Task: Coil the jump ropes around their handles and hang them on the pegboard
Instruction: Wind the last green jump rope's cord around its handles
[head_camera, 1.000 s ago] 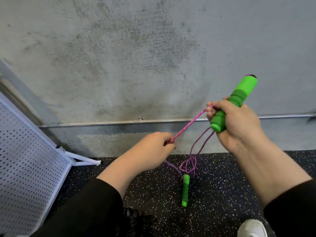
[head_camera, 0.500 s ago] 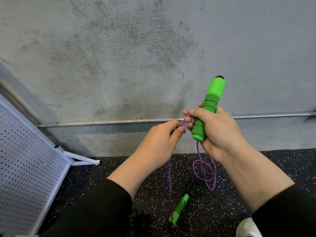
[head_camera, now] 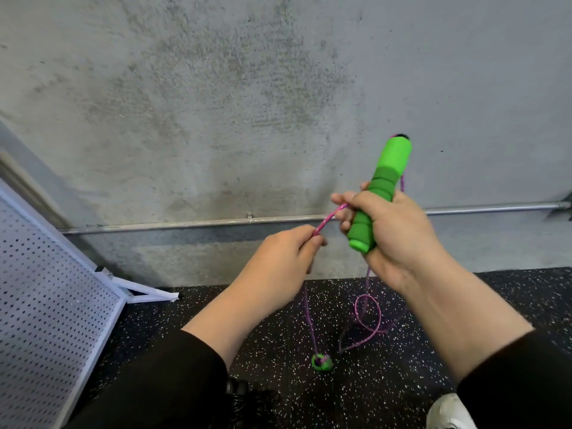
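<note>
both hands drew apart, rope taut.

A black rubber floor flecked with white is seen below a concrete wall. Loops of the pink rope are laid on it, with the second green handle beside them. The white pegboard is stood on it at left, and a white shoe at lower right.

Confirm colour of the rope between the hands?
Pink-purple braided rope, clearest in the head view, running from left hand to right hand.
</note>
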`<move>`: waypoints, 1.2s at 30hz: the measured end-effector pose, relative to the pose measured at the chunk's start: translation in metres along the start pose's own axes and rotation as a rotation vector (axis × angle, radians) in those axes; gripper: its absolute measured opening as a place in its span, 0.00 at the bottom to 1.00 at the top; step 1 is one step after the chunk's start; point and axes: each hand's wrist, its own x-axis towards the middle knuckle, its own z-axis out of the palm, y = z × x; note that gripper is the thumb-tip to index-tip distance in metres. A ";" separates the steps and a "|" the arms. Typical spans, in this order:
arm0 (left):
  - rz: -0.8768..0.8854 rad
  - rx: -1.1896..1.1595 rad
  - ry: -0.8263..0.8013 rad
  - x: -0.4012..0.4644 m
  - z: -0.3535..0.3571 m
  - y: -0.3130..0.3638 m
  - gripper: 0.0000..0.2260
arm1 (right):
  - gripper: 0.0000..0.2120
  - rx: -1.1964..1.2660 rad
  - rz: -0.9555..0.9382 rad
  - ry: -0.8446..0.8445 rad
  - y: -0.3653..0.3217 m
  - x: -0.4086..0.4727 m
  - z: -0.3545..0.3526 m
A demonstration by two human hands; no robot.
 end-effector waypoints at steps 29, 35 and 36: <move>0.020 -0.037 0.036 0.000 -0.010 -0.002 0.11 | 0.13 -0.077 -0.160 -0.010 -0.002 -0.010 0.016; -0.093 0.110 -0.213 -0.003 -0.012 -0.017 0.10 | 0.13 0.121 -0.201 0.064 -0.027 0.006 -0.004; -0.084 0.077 -0.196 -0.004 -0.013 -0.016 0.10 | 0.13 0.110 -0.184 0.059 -0.025 0.006 -0.005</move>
